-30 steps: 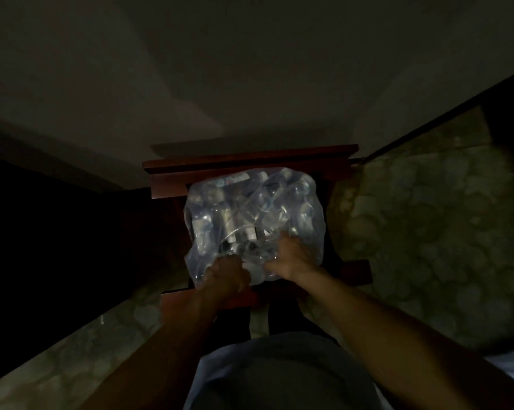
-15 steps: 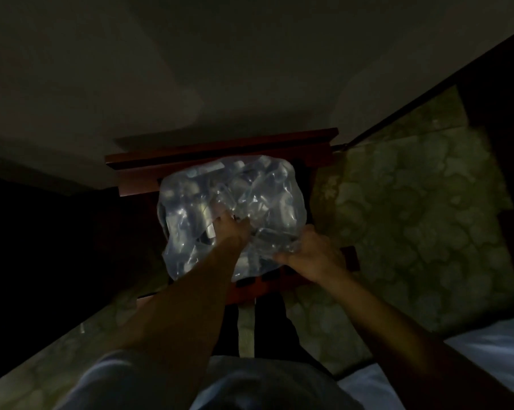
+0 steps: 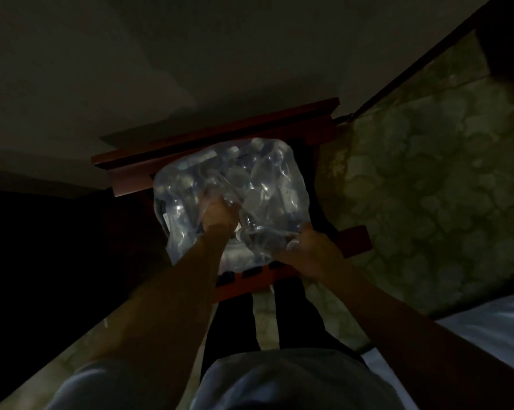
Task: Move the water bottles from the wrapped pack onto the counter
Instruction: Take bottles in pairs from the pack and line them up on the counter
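Observation:
The room is dim. A pack of water bottles in clear plastic wrap [image 3: 267,179] sits on a dark red wooden rack [image 3: 214,143] in front of me. My left hand [image 3: 217,214] reaches into the torn wrap near the pack's middle; its fingers are hidden among the plastic and the bottles, so what it holds is unclear. My right hand [image 3: 306,247] grips the loose plastic at the pack's near right edge. Single bottles show only as glints through the wrap.
A pale wall stands behind the rack. Patterned green carpet [image 3: 427,187] lies to the right and lower left. A white bed edge [image 3: 492,329] is at the lower right. The area to the left is dark.
My left hand moved from the pack's near edge up into the wrap. My right hand slid back to the near right edge and pulls the plastic.

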{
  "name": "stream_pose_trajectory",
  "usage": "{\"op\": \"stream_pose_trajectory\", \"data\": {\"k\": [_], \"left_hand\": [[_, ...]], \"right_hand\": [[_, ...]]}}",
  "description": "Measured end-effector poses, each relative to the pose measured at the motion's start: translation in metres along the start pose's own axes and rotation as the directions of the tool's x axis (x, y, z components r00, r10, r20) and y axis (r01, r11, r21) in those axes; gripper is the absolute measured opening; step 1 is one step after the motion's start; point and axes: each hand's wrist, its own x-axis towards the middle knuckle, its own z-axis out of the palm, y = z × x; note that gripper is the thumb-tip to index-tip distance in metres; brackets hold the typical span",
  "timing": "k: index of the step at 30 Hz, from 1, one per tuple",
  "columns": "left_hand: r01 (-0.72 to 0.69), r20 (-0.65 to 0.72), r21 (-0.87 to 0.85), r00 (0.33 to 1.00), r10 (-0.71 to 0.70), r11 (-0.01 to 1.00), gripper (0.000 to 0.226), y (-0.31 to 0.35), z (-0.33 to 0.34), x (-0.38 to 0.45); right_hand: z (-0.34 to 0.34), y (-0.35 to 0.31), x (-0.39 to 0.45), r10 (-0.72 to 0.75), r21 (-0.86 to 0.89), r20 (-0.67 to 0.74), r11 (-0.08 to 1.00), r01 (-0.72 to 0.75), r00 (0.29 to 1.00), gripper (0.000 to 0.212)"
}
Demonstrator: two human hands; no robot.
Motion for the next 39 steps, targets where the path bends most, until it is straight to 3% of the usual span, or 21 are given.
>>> {"op": "stream_pose_trajectory", "data": {"k": [5,7,10,12,14,16,20,23,27,30,34,37,39], "left_hand": [[0.065,-0.032,-0.332,0.996,-0.08,0.941,0.056,0.0,0.012,-0.029],[0.08,-0.047,-0.504,0.992,-0.119,0.86,0.049,-0.003,0.009,-0.044],[0.051,-0.064,-0.612,0.991,-0.114,0.789,0.032,-0.011,-0.001,-0.069],[0.153,0.035,-0.718,0.982,-0.184,0.679,0.029,-0.016,-0.006,-0.087],[0.329,0.241,-0.796,0.942,-0.232,0.508,0.039,-0.019,-0.013,-0.103],[0.428,0.379,-0.791,0.904,-0.199,0.437,0.047,-0.02,-0.023,-0.115],[0.468,0.424,-0.721,0.881,-0.209,0.512,0.054,-0.033,-0.047,-0.144],[0.38,0.318,-0.672,0.923,-0.216,0.635,0.06,-0.037,-0.066,-0.171],[0.27,0.192,-0.833,0.96,-0.205,0.484,0.04,-0.027,-0.093,-0.202],[0.174,0.103,-0.88,0.978,-0.181,0.441,0.043,-0.023,-0.116,-0.223],[0.06,0.02,-0.933,0.993,-0.116,0.354,0.047,-0.033,-0.154,-0.242],[0.012,0.005,-0.986,0.999,-0.04,0.166,0.029,-0.049,-0.182,-0.26],[-0.034,-0.033,-0.991,0.999,0.012,0.128,0.023,-0.064,-0.201,-0.276]], "right_hand": [[0.005,-0.009,-0.002,0.065,-0.081,-0.007,0.995,-0.065,0.998,0.099],[0.006,-0.012,-0.007,0.056,-0.161,-0.036,0.985,-0.061,0.998,0.092],[0.008,-0.018,-0.014,-0.005,-0.257,-0.013,0.967,0.002,1.0,0.072],[0.008,-0.027,-0.019,-0.037,-0.304,-0.02,0.952,0.029,0.999,0.059],[0.008,-0.039,-0.025,-0.079,-0.381,-0.043,0.923,0.057,0.996,0.052],[0.006,-0.051,-0.031,-0.155,-0.492,-0.064,0.865,0.103,0.986,0.051],[-0.008,-0.07,-0.045,-0.304,-0.698,-0.008,0.684,0.212,0.953,0.053],[-0.015,-0.087,-0.062,-0.414,-0.833,0.091,0.466,0.297,0.905,0.054],[-0.019,-0.118,-0.086,-0.462,-0.873,0.144,0.356,0.333,0.875,0.05],[-0.03,-0.142,-0.11,-0.515,-0.857,0.108,0.385,0.342,0.85,0.057],[-0.048,-0.169,-0.149,-0.577,-0.761,0.022,0.52,0.388,0.816,0.059],[-0.049,-0.182,-0.182,-0.588,-0.587,-0.048,0.671,0.453,0.808,0.042],[-0.037,-0.184,-0.207,-0.598,-0.421,-0.125,0.754,0.504,0.792,0.038]]}}
